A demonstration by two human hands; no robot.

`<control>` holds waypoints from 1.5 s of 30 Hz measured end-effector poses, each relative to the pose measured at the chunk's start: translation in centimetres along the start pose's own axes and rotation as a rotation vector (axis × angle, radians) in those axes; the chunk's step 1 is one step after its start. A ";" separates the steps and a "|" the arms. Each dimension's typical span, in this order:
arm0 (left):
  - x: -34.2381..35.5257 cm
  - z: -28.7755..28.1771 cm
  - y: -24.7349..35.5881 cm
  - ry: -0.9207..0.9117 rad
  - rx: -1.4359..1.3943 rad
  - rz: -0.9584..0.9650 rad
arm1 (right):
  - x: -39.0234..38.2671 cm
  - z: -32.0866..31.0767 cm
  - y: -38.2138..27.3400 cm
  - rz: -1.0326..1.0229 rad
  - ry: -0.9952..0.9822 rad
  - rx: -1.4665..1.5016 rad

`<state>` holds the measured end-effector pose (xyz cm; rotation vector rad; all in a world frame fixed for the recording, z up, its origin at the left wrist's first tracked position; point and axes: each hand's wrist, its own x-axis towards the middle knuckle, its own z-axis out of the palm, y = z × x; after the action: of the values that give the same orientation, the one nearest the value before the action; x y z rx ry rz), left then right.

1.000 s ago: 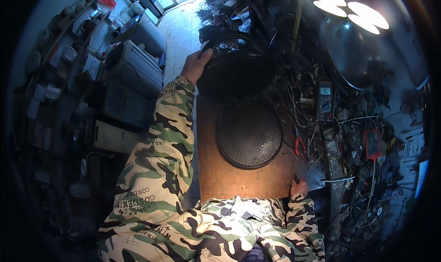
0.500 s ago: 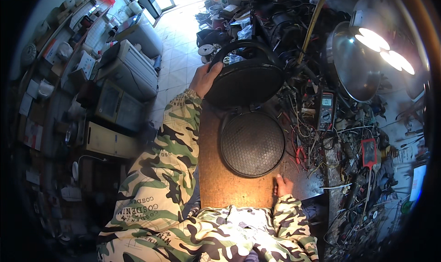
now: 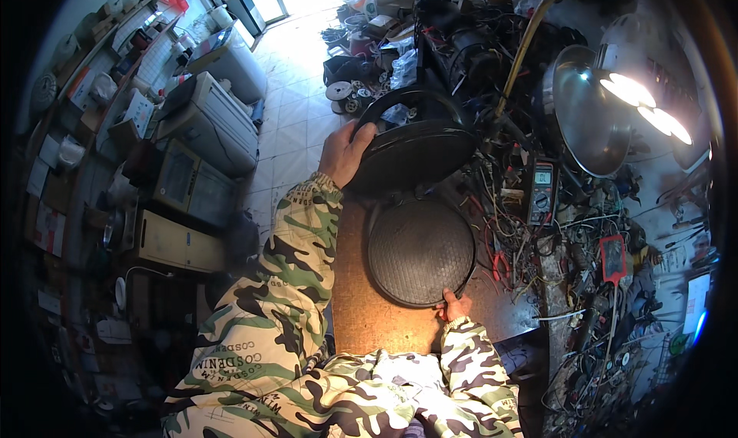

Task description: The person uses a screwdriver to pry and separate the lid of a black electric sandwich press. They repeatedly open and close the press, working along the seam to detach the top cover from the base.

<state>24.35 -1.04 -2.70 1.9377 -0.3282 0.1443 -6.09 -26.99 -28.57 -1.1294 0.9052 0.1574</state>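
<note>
A black, round electric baking pan, hinged at the back, stands open on a brown tabletop (image 3: pixel 361 284). Its lower plate (image 3: pixel 421 246) faces up and shows a fine honeycomb pattern. The lid (image 3: pixel 415 154) is raised and tilted, with an arched handle on its far side. My left hand (image 3: pixel 346 152) is closed on the lid's left edge where the handle joins; its fingertips are hidden behind it. My right hand (image 3: pixel 455 306) pinches the near right rim of the lower plate, thumb on top and the other fingers curled at the side.
To the right lie tangled wires and parts with a multimeter (image 3: pixel 542 192), red-handled pliers (image 3: pixel 500 266) and a red paddle-shaped tool (image 3: pixel 613 258). A lit lamp with a metal shade (image 3: pixel 588 115) hangs above them. Appliances and a cream cabinet (image 3: pixel 181 240) line the left.
My right hand has moved up and left from the tabletop onto the lower plate's rim. The lid has tipped slightly further down, my left hand still on it.
</note>
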 end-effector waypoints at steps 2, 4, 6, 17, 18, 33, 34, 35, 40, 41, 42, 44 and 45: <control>-1.0 -0.4 0.9 0.021 0.029 -0.039 | -0.3 -1.5 0.7 0.032 0.038 -0.030; -2.8 -1.4 1.2 0.045 0.059 -0.092 | -1.7 -3.6 0.4 0.084 -0.038 -0.094; -4.5 -2.2 0.7 0.059 0.036 -0.123 | -3.7 -4.9 0.2 0.081 -0.002 -0.129; -9.4 -2.3 3.0 0.034 -0.062 -0.145 | -11.7 -8.1 -7.2 -0.612 0.301 -0.791; -9.3 -2.3 3.0 0.017 -0.087 -0.132 | -12.2 -7.2 -8.2 -0.679 0.236 -0.737; -10.3 -2.6 1.4 -0.139 -0.359 -0.011 | -19.5 8.2 -13.5 -0.748 -0.222 -0.534; -10.3 -2.7 1.4 -0.141 -0.365 -0.021 | -19.5 8.2 -13.3 -0.752 -0.224 -0.526; -10.2 -2.7 1.5 -0.144 -0.379 -0.012 | -19.5 8.2 -13.3 -0.740 -0.223 -0.529; -10.2 -2.1 2.4 -0.056 -0.452 0.017 | -19.3 8.3 -13.2 -0.758 -0.217 -0.535; -10.2 -2.3 2.3 -0.075 -0.440 0.020 | -19.4 8.4 -13.2 -0.737 -0.218 -0.530; -10.2 -2.5 2.0 -0.095 -0.433 0.022 | -19.6 8.5 -13.2 -0.715 -0.215 -0.528; -10.1 -2.7 2.0 -0.122 -0.499 0.003 | -19.6 8.5 -13.3 -0.701 -0.205 -0.537; -10.1 -2.7 2.2 -0.131 -0.572 -0.022 | -19.5 8.3 -13.1 -0.705 -0.197 -0.547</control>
<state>14.19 2.32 -2.27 1.3847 -0.3862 -0.0867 -7.21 -19.90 -4.71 -1.8439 0.2449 -0.0729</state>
